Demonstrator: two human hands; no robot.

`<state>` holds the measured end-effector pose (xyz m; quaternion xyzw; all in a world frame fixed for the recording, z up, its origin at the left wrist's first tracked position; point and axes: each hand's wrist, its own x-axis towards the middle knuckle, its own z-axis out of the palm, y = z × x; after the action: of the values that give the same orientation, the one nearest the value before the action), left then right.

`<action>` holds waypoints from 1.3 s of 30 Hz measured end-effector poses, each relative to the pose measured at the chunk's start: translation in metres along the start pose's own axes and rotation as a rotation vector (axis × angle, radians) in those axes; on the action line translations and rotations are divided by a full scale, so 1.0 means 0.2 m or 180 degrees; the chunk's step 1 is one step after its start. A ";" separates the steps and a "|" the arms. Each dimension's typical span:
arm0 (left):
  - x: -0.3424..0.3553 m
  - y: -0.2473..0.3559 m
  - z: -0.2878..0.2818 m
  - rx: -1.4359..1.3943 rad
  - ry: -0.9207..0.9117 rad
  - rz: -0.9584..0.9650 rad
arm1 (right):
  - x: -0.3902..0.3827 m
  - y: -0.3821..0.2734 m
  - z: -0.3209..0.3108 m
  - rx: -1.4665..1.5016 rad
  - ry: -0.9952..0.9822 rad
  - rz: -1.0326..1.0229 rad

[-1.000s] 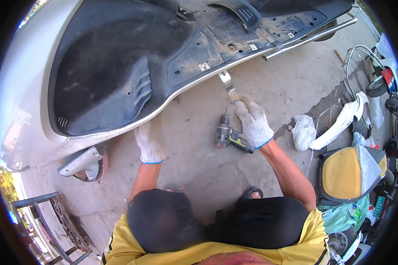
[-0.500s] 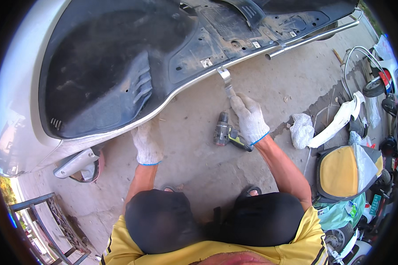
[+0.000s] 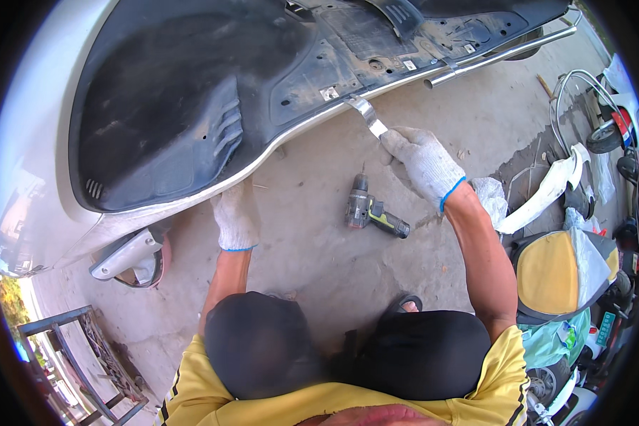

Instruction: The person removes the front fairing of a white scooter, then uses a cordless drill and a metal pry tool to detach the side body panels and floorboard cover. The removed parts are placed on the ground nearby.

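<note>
My right hand (image 3: 424, 162), in a white knitted glove with a blue cuff, is closed around the lower end of a shiny curved metal bracket (image 3: 368, 116). The bracket's upper end meets the pale rim of a vehicle floor panel (image 3: 284, 106). My left hand (image 3: 236, 220), gloved the same way, reaches up to the underside of that rim farther left; its fingers are hidden there. On the ground between my hands lies a cordless drill (image 3: 362, 206) with a dark body and a green-and-black base, its bit pointing away from me.
A shiny metal tube (image 3: 500, 58) runs along the panel's far right side. At right lie a white curved plastic part (image 3: 539, 195), a yellow-and-grey seat (image 3: 547, 273) and a green plastic bag (image 3: 554, 341). A bucket (image 3: 145, 264) stands below the body at left, near a dark metal frame (image 3: 78, 362).
My right hand has moved to the right and slightly up, and the bracket now slants more outward. My left hand stays at the rim.
</note>
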<state>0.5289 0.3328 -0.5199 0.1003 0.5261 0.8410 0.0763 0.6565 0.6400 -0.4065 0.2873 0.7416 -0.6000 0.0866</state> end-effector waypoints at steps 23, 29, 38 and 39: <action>0.00 0.06 -0.09 -0.0655 0.0071 0.0347 | -0.09 0.20 0.47 -0.0960 0.1125 -0.2419; -0.03 0.09 -0.10 -0.0406 -0.0145 0.0406 | -0.13 0.13 0.47 -0.0787 0.0832 -0.1787; -0.11 0.18 -0.05 -0.0225 0.0095 0.0625 | -0.12 0.16 0.53 -0.0753 0.1092 -0.1960; -0.11 0.18 -0.05 -0.0315 0.0137 0.0535 | -0.12 0.17 0.54 -0.0696 0.1108 -0.1928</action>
<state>0.5472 0.3030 -0.4941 0.1221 0.4751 0.8714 -0.0010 0.6700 0.5351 -0.4522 0.1415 0.8564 -0.4578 -0.1923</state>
